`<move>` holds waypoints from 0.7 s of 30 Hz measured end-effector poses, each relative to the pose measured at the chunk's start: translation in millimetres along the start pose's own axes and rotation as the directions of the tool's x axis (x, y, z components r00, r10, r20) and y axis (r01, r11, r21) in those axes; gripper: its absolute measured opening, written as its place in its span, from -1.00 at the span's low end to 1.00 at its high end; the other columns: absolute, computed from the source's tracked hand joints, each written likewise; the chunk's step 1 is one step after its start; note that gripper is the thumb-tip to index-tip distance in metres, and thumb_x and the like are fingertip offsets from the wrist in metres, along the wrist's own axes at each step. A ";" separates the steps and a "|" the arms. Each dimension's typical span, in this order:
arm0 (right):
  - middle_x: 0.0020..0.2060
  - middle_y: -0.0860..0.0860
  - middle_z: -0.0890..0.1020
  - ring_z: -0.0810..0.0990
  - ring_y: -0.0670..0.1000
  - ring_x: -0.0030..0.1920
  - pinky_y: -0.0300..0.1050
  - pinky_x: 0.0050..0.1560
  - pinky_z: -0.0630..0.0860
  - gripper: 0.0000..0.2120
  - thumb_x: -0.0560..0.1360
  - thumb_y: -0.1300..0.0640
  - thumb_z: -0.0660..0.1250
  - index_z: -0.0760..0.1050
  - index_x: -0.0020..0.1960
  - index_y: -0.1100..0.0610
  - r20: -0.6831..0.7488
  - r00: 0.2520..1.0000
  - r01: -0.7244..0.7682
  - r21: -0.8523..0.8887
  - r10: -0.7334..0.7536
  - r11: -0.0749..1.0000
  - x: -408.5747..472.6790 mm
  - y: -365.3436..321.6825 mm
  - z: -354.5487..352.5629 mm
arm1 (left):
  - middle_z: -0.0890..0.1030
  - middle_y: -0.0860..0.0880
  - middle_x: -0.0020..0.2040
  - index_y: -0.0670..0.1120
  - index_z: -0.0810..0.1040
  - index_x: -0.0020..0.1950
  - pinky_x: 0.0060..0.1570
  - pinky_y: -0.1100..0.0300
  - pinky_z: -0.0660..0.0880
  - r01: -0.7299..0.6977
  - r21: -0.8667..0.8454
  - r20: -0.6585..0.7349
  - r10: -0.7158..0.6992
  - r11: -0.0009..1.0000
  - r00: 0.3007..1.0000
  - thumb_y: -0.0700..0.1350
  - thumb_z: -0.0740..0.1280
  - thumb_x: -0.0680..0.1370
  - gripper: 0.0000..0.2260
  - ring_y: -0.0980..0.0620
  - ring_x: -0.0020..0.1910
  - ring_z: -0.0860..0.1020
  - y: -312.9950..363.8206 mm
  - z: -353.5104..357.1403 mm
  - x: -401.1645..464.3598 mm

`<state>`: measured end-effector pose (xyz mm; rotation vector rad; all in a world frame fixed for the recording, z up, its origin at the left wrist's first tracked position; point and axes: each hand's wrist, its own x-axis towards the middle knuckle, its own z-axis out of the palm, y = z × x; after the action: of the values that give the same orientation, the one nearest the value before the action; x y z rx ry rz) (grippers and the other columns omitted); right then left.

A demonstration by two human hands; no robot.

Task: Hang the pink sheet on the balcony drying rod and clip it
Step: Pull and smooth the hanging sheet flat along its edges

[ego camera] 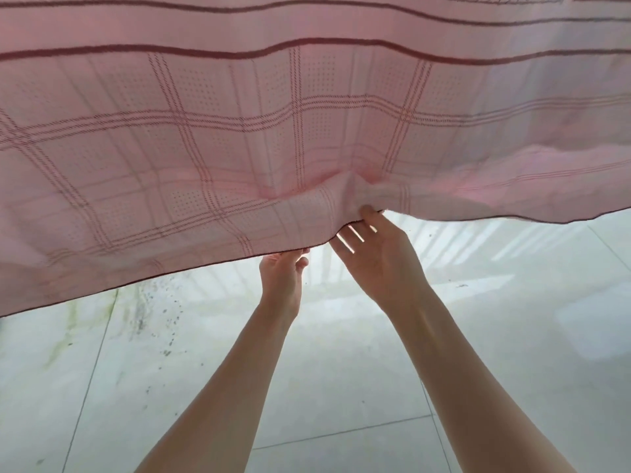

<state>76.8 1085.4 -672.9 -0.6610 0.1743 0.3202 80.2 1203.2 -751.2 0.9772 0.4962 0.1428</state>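
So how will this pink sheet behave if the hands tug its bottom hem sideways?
Probably floppy: the pink sheet bunches into folds where the right hand pinches it. Likely light and thin, since daylight glows through the weave. Its hem sags between the left hand and the edges, so it should drag rather than slide stiffly.

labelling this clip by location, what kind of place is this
Probably a tiled balcony or laundry area. Both hands, left hand and right hand, lift the pink sheet over a stained tile floor crossed by railing-like shadows.
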 end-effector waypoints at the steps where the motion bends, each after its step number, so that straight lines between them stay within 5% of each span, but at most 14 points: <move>1: -0.24 0.02 0.61 0.60 0.02 -0.09 -0.01 0.12 0.56 -0.83 0.55 0.27 0.17 0.52 -0.12 0.15 0.001 1.000 -0.005 -0.016 0.005 1.000 -2.2 5.9 -5.6 | 0.46 0.01 -0.33 -0.06 0.45 -0.32 -0.23 0.28 0.33 0.008 -0.006 -0.010 -0.008 1.000 1.000 -0.42 0.26 0.46 -0.72 0.14 -0.31 0.40 -1.1 -0.6 -0.5; 7: -0.12 0.03 0.59 0.60 0.02 0.00 -0.07 0.04 0.56 -0.87 0.56 0.22 0.19 0.51 -0.05 0.15 -0.098 0.993 -0.067 -0.007 0.066 0.998 -5.8 37.7 -30.8 | 0.51 0.03 -0.42 -0.10 0.50 -0.35 -0.19 0.25 0.35 0.045 0.023 0.044 -0.046 0.999 0.998 -0.42 0.28 0.44 -0.74 0.13 -0.33 0.45 -10.5 -4.9 -17.2; 14: -0.06 -0.05 0.63 0.54 -0.02 0.14 -0.09 0.13 0.47 -0.84 0.53 0.23 0.24 0.57 -0.13 0.09 -0.121 0.992 0.011 -0.122 -0.026 0.992 -11.6 38.8 -32.4 | 0.49 0.06 -0.42 -0.11 0.52 -0.30 -0.19 0.24 0.35 0.063 0.076 -0.003 -0.063 0.995 0.998 -0.30 0.34 0.48 -0.83 0.16 -0.35 0.47 -11.6 -13.1 -38.0; 18: -0.23 -0.05 0.62 0.59 -0.04 -0.07 -0.09 0.07 0.48 -0.84 0.56 0.26 0.18 0.48 -0.15 0.15 -0.133 0.990 0.027 -0.085 -0.039 0.996 -8.3 35.4 -30.1 | 0.59 0.04 -0.19 -0.08 0.58 -0.13 -0.06 0.17 0.38 0.085 0.132 0.133 -0.103 0.988 0.986 -0.18 0.34 0.49 -0.97 0.09 -0.17 0.52 -2.2 -17.6 -53.0; 21: -0.21 -0.03 0.55 0.52 -0.06 -0.12 -0.11 -0.01 0.42 -0.82 0.57 0.27 0.15 0.40 -0.19 0.11 -0.235 0.971 0.051 -0.013 -0.053 0.999 2.5 28.5 -27.5 | 0.61 -0.03 0.03 -0.05 0.47 -0.01 0.06 0.08 0.43 0.074 0.029 0.148 -0.078 0.997 0.986 -0.26 0.31 0.49 -0.86 0.01 0.00 0.56 11.1 -35.8 -61.7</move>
<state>67.7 1089.9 -711.2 -0.7084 0.3821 0.1909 10.5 1216.0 -737.6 0.9817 0.3979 -0.0048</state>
